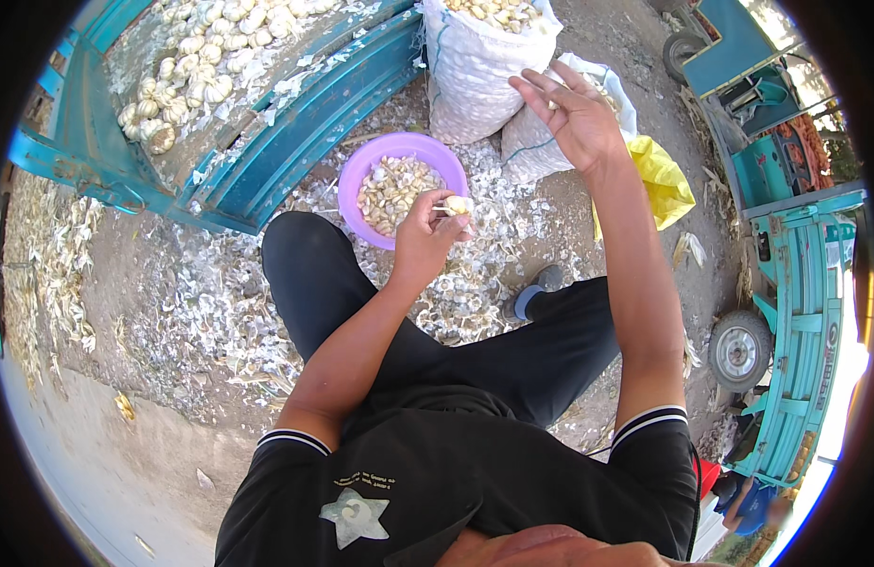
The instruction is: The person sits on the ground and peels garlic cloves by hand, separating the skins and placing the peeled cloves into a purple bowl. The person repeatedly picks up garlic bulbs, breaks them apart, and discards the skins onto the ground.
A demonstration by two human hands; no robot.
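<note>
My left hand point(428, 237) holds a partly broken garlic bulb point(456, 205) between thumb and fingers, over the right rim of a purple plastic basin point(349, 177). Peeled-apart garlic cloves point(394, 191) lie in the basin. My right hand point(575, 117) is raised with its fingers spread, in front of a second mesh sack point(532, 145). Beside it stands a tall white mesh sack point(472, 71) filled with garlic cloves. Whether a small pale piece near its fingers touches the hand, I cannot tell. Whole garlic bulbs point(203, 64) lie on a blue metal truck bed at upper left.
The blue metal side panel point(323, 106) of the bed runs beyond the basin. Papery garlic skins point(231, 312) cover the ground around my legs. A yellow bag point(656, 184) lies right of the sacks. A turquoise cart point(791, 312) and a person in blue point(757, 509) are at far right.
</note>
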